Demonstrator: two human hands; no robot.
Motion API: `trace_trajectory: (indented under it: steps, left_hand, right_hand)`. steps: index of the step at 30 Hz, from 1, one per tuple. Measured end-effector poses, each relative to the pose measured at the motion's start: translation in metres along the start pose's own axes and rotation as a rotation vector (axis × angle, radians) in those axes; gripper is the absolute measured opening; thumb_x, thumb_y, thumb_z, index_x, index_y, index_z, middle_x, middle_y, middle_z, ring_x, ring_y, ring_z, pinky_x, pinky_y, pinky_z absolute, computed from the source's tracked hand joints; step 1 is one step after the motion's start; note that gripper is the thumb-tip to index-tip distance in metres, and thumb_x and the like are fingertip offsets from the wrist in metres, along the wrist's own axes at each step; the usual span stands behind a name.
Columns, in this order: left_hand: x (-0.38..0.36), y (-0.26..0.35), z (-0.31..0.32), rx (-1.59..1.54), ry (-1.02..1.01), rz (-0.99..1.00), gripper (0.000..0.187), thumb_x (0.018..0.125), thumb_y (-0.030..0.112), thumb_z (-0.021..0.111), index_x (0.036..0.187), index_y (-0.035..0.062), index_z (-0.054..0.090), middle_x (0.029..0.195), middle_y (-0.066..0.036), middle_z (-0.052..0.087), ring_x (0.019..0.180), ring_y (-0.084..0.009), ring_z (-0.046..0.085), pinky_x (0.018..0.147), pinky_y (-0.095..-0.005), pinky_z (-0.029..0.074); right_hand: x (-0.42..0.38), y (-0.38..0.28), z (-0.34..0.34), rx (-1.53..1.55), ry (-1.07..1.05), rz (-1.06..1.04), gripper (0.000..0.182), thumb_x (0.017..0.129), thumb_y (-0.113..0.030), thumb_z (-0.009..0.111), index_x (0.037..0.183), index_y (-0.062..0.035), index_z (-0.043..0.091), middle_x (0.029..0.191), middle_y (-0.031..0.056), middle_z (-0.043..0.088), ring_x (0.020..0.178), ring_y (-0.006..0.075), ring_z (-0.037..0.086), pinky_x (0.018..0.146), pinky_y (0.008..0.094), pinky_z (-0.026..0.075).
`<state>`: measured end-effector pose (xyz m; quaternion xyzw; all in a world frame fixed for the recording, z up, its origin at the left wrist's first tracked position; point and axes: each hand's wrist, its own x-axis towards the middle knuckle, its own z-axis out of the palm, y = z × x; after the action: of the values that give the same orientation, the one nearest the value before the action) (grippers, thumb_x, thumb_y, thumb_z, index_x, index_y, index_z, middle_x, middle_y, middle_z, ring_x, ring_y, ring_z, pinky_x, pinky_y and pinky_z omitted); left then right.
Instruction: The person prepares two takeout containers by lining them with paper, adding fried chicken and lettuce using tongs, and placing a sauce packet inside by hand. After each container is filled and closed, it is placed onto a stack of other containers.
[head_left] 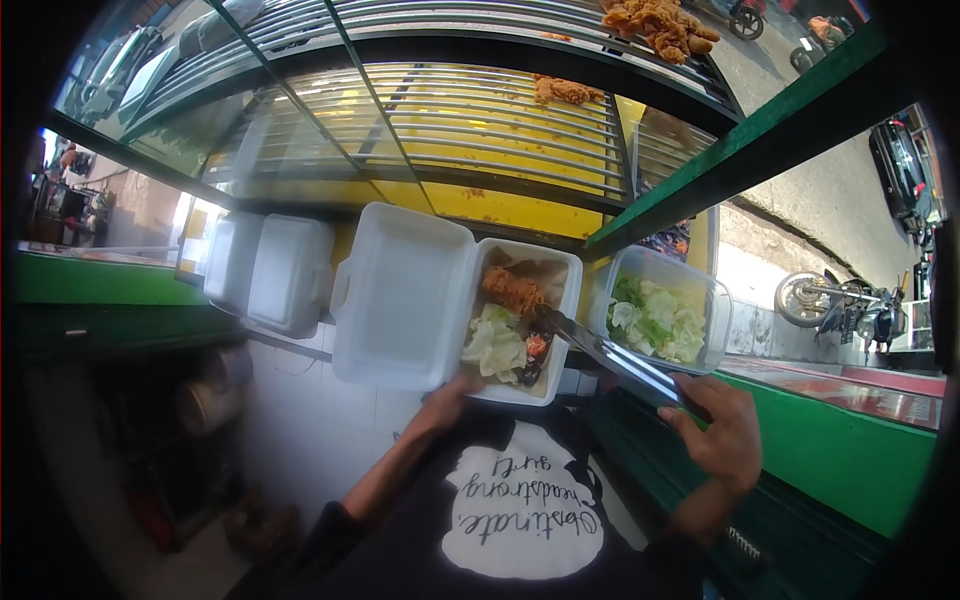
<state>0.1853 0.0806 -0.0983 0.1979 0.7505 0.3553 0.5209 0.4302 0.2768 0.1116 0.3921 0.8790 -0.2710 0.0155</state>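
Note:
An open white foam takeaway box [400, 300] lies in front of me, its lid folded back to the left. Brown paper lines the right half, which holds a piece of fried chicken [512, 290], pale shredded lettuce [496, 345] and a small dark packet with red on it [537, 350]. My left hand [450, 402] grips the box's near rim; its fingertips are partly hidden. Metal tongs [625, 360] are in my right hand [722, 425], closed round the handle end. Their tips reach into the box beside the chicken; whether they pinch anything I cannot make out.
A clear plastic tub [660, 310] of cut lettuce stands right of the box. Closed foam boxes [285, 275] sit to the left. Beyond is a glass-sided display rack [480, 130] with more fried chicken [660, 30]. A green frame post [740, 140] slants across the right.

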Motion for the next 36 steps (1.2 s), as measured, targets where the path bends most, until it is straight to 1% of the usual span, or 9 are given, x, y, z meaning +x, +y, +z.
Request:
trace_trajectory:
  steps: [7, 16, 22, 24, 26, 28, 32, 34, 36]
  left_hand:
    - [-0.008, -0.014, -0.012, -0.174, 0.101, 0.186, 0.009, 0.083, 0.0, 0.068, 0.091, 0.0023, 0.066, 0.091, -0.015, 0.069, 0.088, -0.0243, 0.068, 0.081, -0.0319, 0.052]
    - [-0.031, -0.043, -0.005, -0.229, 0.268, 0.03, 0.016, 0.077, -0.006, 0.07, 0.091, 0.0011, 0.066, 0.094, -0.017, 0.068, 0.09, -0.0222, 0.066, 0.079, -0.0326, 0.051]
    - [-0.044, -0.059, 0.002, -0.08, 0.364, 0.417, 0.012, 0.078, -0.005, 0.068, 0.089, -0.0002, 0.066, 0.086, -0.015, 0.07, 0.08, -0.0211, 0.067, 0.075, -0.0313, 0.052]
    - [-0.041, -0.06, 0.002, -0.119, 0.38, 0.469, 0.013, 0.077, -0.007, 0.067, 0.088, 0.0001, 0.066, 0.086, -0.015, 0.07, 0.08, -0.021, 0.067, 0.074, -0.0306, 0.052]
    - [-0.042, -0.065, -0.001, -0.026, 0.418, 0.561, 0.014, 0.077, -0.008, 0.066, 0.088, 0.0001, 0.066, 0.086, -0.015, 0.07, 0.08, -0.0209, 0.067, 0.073, -0.0302, 0.052]
    - [-0.04, -0.064, -0.003, 0.061, 0.462, 0.648, 0.014, 0.076, -0.009, 0.065, 0.087, 0.0001, 0.066, 0.085, -0.014, 0.069, 0.08, -0.0208, 0.067, 0.073, -0.0299, 0.052]
    - [-0.05, -0.043, -0.002, -0.225, 0.42, 0.438, 0.015, 0.076, -0.01, 0.061, 0.087, -0.0005, 0.066, 0.086, -0.014, 0.069, 0.08, -0.0209, 0.067, 0.073, -0.0303, 0.052]
    - [-0.051, -0.039, -0.002, -0.44, 0.362, 0.331, 0.016, 0.078, -0.011, 0.059, 0.088, -0.0002, 0.066, 0.086, -0.014, 0.069, 0.082, -0.0215, 0.067, 0.076, -0.031, 0.052]
    - [-0.055, -0.039, -0.009, -0.277, 0.381, 0.273, 0.018, 0.079, -0.011, 0.058, 0.089, 0.0002, 0.067, 0.086, -0.014, 0.069, 0.083, -0.0221, 0.067, 0.077, -0.0314, 0.052]
  right_hand:
    - [0.04, -0.031, 0.035, -0.243, 0.133, 0.038, 0.036, 0.086, -0.024, 0.066, 0.116, -0.0041, 0.059, 0.087, 0.0127, 0.061, 0.075, 0.0301, 0.064, 0.062, 0.0412, 0.05]
    - [0.118, -0.011, 0.099, -0.311, 0.318, 0.056, 0.039, 0.091, -0.028, 0.06, 0.121, -0.004, 0.056, 0.093, 0.0132, 0.059, 0.086, 0.0312, 0.062, 0.068, 0.0424, 0.049]
    - [0.19, 0.022, 0.126, -0.382, 0.543, -0.15, 0.041, 0.091, -0.034, 0.058, 0.122, -0.0081, 0.057, 0.101, 0.0135, 0.061, 0.094, 0.0318, 0.059, 0.077, 0.0479, 0.047]
    - [0.21, 0.02, 0.109, -0.401, 0.448, -0.128, 0.046, 0.091, -0.039, 0.057, 0.123, -0.006, 0.057, 0.113, 0.0158, 0.061, 0.103, 0.0327, 0.058, 0.086, 0.0477, 0.045]
    - [0.219, -0.002, 0.077, -0.295, -0.074, 0.062, 0.048, 0.092, -0.041, 0.055, 0.121, -0.0035, 0.057, 0.121, 0.0197, 0.059, 0.113, 0.0342, 0.056, 0.094, 0.0452, 0.042]
    - [0.24, 0.041, 0.103, -0.145, 0.022, 0.024, 0.05, 0.091, -0.041, 0.054, 0.122, -0.0019, 0.057, 0.124, 0.0252, 0.056, 0.121, 0.037, 0.051, 0.101, 0.0435, 0.039]
    - [0.245, 0.048, 0.098, -0.166, -0.015, 0.039, 0.052, 0.086, -0.037, 0.058, 0.125, -0.0027, 0.057, 0.124, 0.0291, 0.055, 0.123, 0.0415, 0.047, 0.106, 0.0433, 0.035]
    - [0.24, 0.066, 0.119, -0.218, 0.522, -0.303, 0.046, 0.083, -0.031, 0.06, 0.119, -0.0019, 0.06, 0.121, 0.0265, 0.057, 0.116, 0.0438, 0.051, 0.103, 0.0459, 0.038]
    - [0.208, 0.036, 0.112, -0.056, 0.352, -0.146, 0.041, 0.077, -0.018, 0.065, 0.115, -0.0032, 0.061, 0.114, 0.022, 0.059, 0.107, 0.0404, 0.054, 0.097, 0.0452, 0.041]
